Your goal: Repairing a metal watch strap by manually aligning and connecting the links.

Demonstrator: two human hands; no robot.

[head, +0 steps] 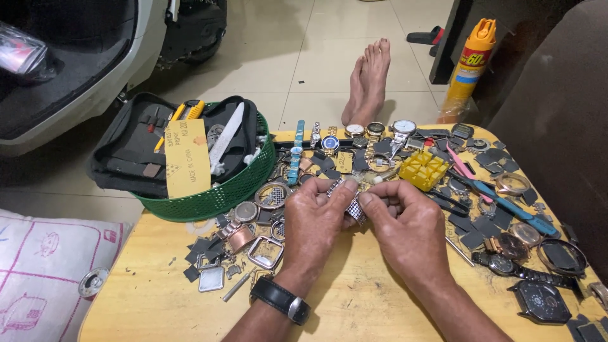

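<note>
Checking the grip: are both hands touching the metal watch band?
Touching. The head view shows the left hand and right hand both pinching the metal watch band between their fingertips, with no gap visible.

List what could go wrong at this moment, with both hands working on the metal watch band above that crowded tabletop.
1. The metal watch band is pinched only by fingertips of the left hand and right hand; a slip could drop it among the loose watch parts, where small pieces may be hard to find.
2. The dark watch lies close to the table edge; a forearm nudge might push it off.
</note>
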